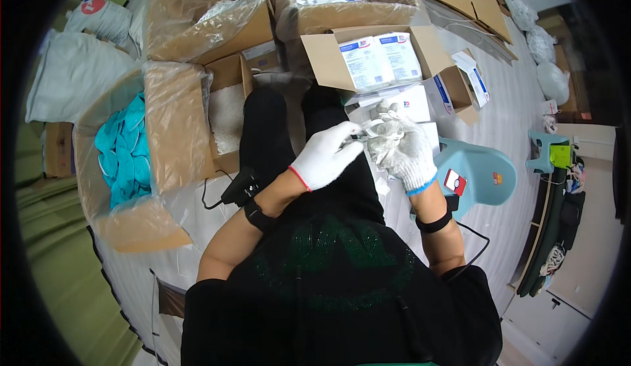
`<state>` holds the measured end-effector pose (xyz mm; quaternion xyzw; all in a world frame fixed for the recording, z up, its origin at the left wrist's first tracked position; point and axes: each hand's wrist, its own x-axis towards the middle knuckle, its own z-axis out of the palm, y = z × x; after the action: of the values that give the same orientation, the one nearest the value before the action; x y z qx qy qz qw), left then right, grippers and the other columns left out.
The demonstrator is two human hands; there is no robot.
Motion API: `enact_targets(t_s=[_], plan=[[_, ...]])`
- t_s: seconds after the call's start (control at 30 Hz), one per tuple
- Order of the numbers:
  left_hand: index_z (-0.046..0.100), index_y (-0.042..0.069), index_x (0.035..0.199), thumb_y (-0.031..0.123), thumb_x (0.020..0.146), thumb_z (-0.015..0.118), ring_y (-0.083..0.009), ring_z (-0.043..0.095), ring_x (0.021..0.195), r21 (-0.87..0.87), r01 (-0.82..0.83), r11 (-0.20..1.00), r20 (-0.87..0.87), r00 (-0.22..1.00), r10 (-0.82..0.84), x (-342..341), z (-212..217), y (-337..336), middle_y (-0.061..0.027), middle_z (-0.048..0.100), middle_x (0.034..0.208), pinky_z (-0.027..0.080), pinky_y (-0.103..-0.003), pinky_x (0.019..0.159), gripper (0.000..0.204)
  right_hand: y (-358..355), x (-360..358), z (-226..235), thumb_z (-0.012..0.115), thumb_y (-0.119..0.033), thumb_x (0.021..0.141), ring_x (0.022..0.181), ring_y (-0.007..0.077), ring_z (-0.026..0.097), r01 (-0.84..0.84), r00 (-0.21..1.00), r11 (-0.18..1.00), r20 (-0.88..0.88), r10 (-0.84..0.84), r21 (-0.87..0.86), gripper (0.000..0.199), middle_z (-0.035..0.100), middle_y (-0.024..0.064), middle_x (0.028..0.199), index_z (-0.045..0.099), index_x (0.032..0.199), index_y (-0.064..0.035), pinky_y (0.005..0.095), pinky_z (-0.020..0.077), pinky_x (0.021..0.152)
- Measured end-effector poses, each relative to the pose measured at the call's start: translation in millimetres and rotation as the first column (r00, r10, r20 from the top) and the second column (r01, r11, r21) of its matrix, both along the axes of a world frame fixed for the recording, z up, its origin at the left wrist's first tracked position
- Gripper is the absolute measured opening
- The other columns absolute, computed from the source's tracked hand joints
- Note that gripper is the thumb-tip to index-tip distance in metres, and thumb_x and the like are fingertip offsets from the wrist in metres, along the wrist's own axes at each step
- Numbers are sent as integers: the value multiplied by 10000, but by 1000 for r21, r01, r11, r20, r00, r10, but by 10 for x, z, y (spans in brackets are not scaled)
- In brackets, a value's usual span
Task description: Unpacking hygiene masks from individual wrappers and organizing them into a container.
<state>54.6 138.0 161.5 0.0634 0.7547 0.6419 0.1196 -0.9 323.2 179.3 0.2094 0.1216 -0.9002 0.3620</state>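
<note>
My left hand (327, 158), in a white glove with a red cuff, has its thumb and fingertips drawn together beside a white bundle with thin straps (383, 131). Whatever lies between those fingertips is too small to make out. My right hand (413, 159), in a white knitted glove with a blue cuff, curls round that bundle from the right. Its straps form loops on top, but I cannot tell its exact kind. Just beyond both hands is an open carton (361, 29) with white-and-blue packets (381, 60) inside.
Turquoise padded pieces (125, 152) fill a lined carton at left. White granules (227, 117) lie in a smaller box near my knee. Larger lined cartons (210, 14) stand beyond. A light-blue plastic stool (490, 175), with a red-and-white box (455, 182), is at right.
</note>
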Motion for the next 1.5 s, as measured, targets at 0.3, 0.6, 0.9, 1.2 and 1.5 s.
enact_targets(t_s=[0.3,0.6,0.9,1.2,1.5], plan=[[550,21,877,203,974,510,-68,409,539,260,-2,966,234,970,-61,-58,53,-44,2,476,672,334,-227,487,209,86,-73,-113,430,-160,982,567,106,458,75,993,986,105,-60,-148,188,496,68,765,527,1003,-1,250,453,530],[552,43,742,319,967,530,-33,349,490,230,-167,959,410,910,60,-47,31,-37,42,430,594,259,-213,447,357,-66,-47,-135,419,-144,979,737,284,570,146,987,989,73,-144,-29,213,552,233,941,518,1085,13,345,516,603],[598,17,782,272,936,611,-45,433,494,27,-58,998,352,935,45,-30,56,161,36,494,583,331,-229,462,298,-221,8,-235,437,-269,988,790,357,556,127,974,986,-174,-146,-112,268,552,216,906,545,1050,-31,441,509,707],[578,-20,793,158,937,541,-74,506,544,223,20,975,404,908,-111,70,-83,177,-21,552,615,404,-256,498,232,-145,5,-208,418,-301,1005,806,399,603,221,975,975,-6,-221,-14,300,590,228,966,533,1086,-36,502,568,749],[576,12,857,188,983,506,-36,431,516,254,59,966,410,897,-162,86,148,90,13,510,639,323,-193,461,227,46,20,-278,563,-205,948,678,146,622,92,896,919,-434,92,383,195,574,68,852,561,1069,-53,227,442,447]])
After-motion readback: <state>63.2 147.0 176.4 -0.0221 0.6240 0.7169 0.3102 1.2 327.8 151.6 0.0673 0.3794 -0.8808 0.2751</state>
